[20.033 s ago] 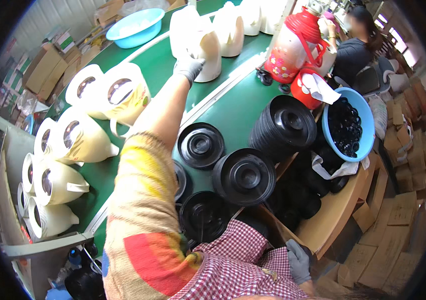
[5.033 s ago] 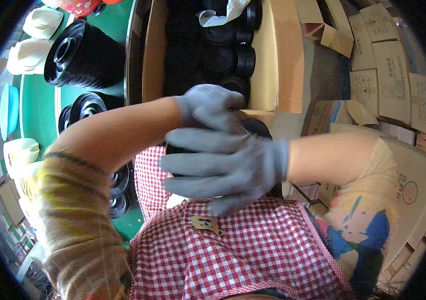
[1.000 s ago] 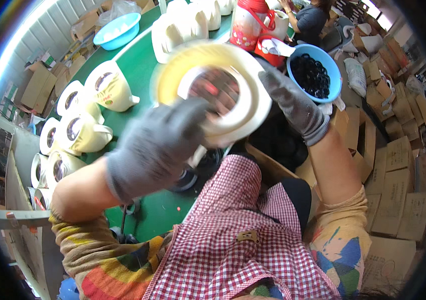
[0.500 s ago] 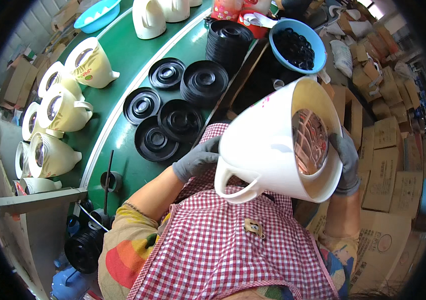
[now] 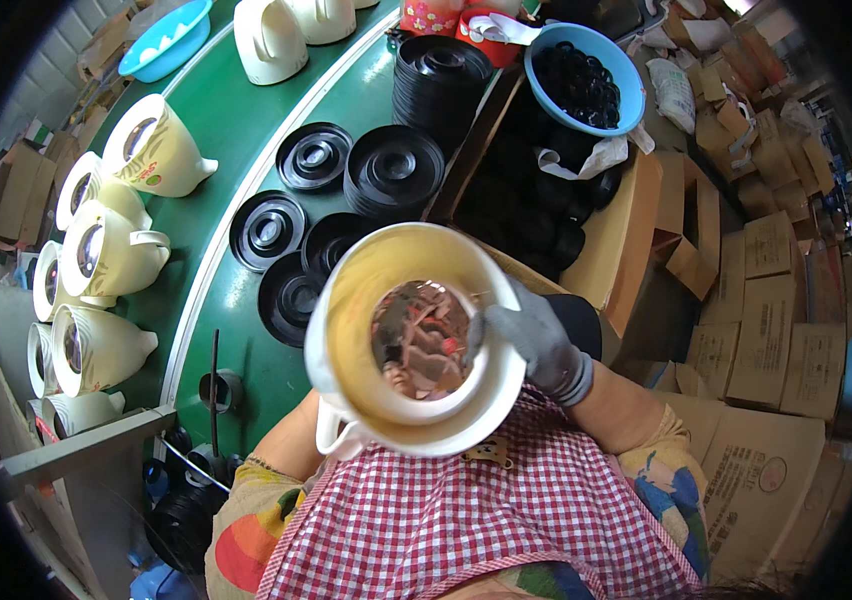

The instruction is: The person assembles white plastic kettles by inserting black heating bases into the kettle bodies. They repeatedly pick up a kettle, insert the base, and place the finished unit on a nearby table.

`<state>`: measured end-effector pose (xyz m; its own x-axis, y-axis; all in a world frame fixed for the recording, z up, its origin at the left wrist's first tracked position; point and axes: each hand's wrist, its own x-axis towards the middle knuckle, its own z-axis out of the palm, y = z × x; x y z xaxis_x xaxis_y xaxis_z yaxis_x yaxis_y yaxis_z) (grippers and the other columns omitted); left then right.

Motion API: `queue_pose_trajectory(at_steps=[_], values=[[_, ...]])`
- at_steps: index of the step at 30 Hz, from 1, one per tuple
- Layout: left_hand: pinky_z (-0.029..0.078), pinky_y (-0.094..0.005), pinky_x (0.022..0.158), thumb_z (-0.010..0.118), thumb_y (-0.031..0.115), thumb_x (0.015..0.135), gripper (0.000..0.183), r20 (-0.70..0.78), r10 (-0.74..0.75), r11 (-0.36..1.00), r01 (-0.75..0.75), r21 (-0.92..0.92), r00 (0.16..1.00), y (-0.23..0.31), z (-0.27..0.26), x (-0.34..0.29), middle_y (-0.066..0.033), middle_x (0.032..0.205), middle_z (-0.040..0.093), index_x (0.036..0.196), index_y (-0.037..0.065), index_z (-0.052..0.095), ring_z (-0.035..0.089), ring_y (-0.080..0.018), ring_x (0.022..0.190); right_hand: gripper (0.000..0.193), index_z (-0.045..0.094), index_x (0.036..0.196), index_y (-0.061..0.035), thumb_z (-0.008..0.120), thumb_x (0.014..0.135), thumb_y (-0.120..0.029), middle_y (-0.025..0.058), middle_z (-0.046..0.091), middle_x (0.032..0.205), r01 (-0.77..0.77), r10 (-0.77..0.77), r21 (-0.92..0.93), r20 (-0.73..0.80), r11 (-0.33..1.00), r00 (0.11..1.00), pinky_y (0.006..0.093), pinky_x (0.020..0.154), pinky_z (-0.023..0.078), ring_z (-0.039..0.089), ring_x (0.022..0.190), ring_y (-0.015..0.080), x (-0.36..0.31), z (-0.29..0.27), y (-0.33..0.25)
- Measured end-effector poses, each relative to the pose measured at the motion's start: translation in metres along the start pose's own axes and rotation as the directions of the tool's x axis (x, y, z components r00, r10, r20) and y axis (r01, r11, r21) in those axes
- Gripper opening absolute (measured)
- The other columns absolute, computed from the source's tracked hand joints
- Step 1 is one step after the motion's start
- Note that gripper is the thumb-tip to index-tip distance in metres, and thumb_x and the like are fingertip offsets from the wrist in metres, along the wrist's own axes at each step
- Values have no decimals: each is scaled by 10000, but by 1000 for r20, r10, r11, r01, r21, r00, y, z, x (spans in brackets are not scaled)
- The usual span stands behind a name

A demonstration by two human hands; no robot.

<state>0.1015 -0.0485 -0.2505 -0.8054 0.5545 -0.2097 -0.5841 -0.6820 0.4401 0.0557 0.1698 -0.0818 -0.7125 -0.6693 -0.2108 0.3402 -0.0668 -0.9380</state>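
A white thermos jug [image 5: 346, 300] is tilted so its wide end faces me. Inside its cream wall sits a round mirrored glass liner [image 5: 426, 345], and its handle [image 5: 339, 437] points down to the left. My right hand [image 5: 538, 340], in a grey glove, is closed over the jug's right rim with fingers reaching inside. Behind the jug, my left hand is hidden; only that forearm [image 5: 291, 435] shows, leading up to it. Just beyond the jug, black round plastic discs [image 5: 314, 157] lie on the green table, some stacked [image 5: 396, 165].
Several cream jugs [image 5: 121, 250] lie on their sides along the table's [image 5: 191, 180] left. A blue basin [image 5: 636, 95] of black rings stands above an open carton [image 5: 626, 235] of black parts. Cardboard boxes [image 5: 756, 330] pile up at the right. A grey metal bar [image 5: 86, 445] juts out at lower left.
The jug has moved left and turned its wide end toward me. My right hand has come with it, fingers now over the rim. My left hand has gone out of sight behind it.
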Motion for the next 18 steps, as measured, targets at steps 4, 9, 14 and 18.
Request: queue_pose_trajectory(at_steps=[4,9,14,18], values=[[417,-422,1049,590,287,916,578,-111,30,997,-39,-73,993,9,-12,-26,-139,1356,529,1409,35,424,537,-260,1188,594,258,1470,24,458,983,-251,89,627,931,49,-44,-49,110,998,993,246,801,522,625,873,152,30,10,-5],[423,-424,1040,567,319,923,579,-294,111,982,-150,-116,949,23,-31,-87,-141,1349,532,1409,39,424,540,-262,1183,875,227,1508,-29,669,877,-444,231,462,1376,99,-157,-204,-292,974,944,356,1060,390,481,1260,306,166,-87,29],[428,-426,1032,544,350,930,582,-478,194,963,-258,-73,857,45,-46,-149,-143,1343,535,1409,42,423,543,-264,1178,930,311,1475,-11,669,797,-537,296,430,1417,-296,-20,-417,-605,859,796,398,1100,328,415,1335,393,243,-132,92],[433,-428,1025,526,376,935,586,-568,250,949,-316,-17,784,57,-46,-183,-145,1338,538,1408,45,423,546,-265,1174,549,582,1256,-60,487,856,-424,248,590,1239,-354,-5,-440,-634,825,774,432,1014,411,541,1173,417,258,-127,101]])
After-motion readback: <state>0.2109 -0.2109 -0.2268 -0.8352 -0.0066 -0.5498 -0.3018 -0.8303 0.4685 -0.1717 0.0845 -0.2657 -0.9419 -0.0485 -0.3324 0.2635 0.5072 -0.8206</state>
